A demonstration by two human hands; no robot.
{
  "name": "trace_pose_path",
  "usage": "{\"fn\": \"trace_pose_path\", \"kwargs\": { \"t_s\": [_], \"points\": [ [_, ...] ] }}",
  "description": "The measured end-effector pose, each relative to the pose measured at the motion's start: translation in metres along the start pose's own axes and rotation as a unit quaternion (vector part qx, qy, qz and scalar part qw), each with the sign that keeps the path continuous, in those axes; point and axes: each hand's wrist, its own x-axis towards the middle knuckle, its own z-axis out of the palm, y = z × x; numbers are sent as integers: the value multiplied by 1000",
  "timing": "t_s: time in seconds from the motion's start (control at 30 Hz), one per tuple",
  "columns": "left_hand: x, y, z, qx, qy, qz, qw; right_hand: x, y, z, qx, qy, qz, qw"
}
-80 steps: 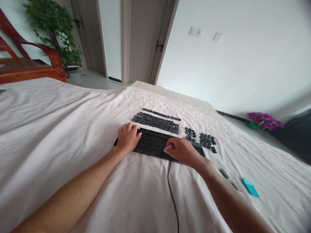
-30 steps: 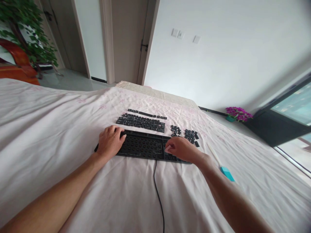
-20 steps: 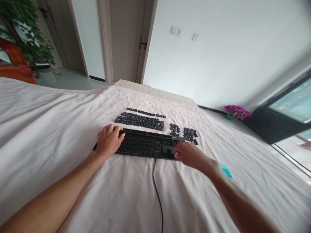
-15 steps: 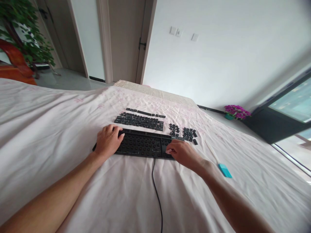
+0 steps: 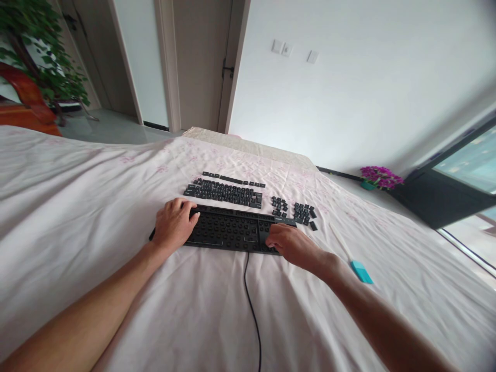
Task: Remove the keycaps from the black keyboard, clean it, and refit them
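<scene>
A black keyboard [image 5: 220, 227] with its keycaps off lies on the bed, its bare switches showing. My left hand [image 5: 174, 221] grips its left end, thumb on the top face and fingers over the far edge. Over the number pad at the right end rests my right hand [image 5: 289, 240], fingers curled together; whatever is between the fingertips is hidden. Beyond the keyboard lie loose black keycaps [image 5: 222, 194] in rows, with a long space bar keycap [image 5: 231, 180] behind them. Smaller groups of keycaps [image 5: 304, 213] sit at the far right.
A black cable [image 5: 253, 315] runs from the keyboard toward me. To the right lies a teal block-shaped thing [image 5: 361, 272] with a thin pale handle or cord. The pinkish bedsheet [image 5: 96, 206] is wrinkled. A potted purple plant [image 5: 380, 177] stands on the floor beyond.
The whole view has shifted slightly. My left hand keeps its grip on the keyboard, and my right hand stays over the number pad with barely any movement.
</scene>
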Motion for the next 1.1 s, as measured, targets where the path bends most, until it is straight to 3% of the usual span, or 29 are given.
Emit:
{"fn": "trace_pose_path", "kwargs": {
  "t_s": [0.27, 0.43, 0.57, 0.67, 0.8, 0.97, 1.1],
  "points": [
    [0, 1, -1, 3, -3, -1, 1000, -2, -2, -6, 3, -15, 6, 1000],
    [0, 1, -1, 8, -5, -1, 1000, -6, 9, -16, -1, -49, 78, 996],
    [0, 0, 0, 18, -2, 4, 1000, -8, 34, -19, -7, 24, 168, 985],
    [0, 0, 2, 20, 1, 9, 1000, -5, 45, -9, -11, 53, 197, 979],
    [0, -1, 3, 18, 7, 11, 1000, -4, 45, 1, -7, 47, 199, 979],
    [0, -2, 5, 7, 6, 10, 1000, -14, 40, -9, 4, -43, 137, 990],
    [0, -2, 6, 3, 9, 8, 1000, -15, 35, -10, 23, 0, 108, 994]
  ]
}}
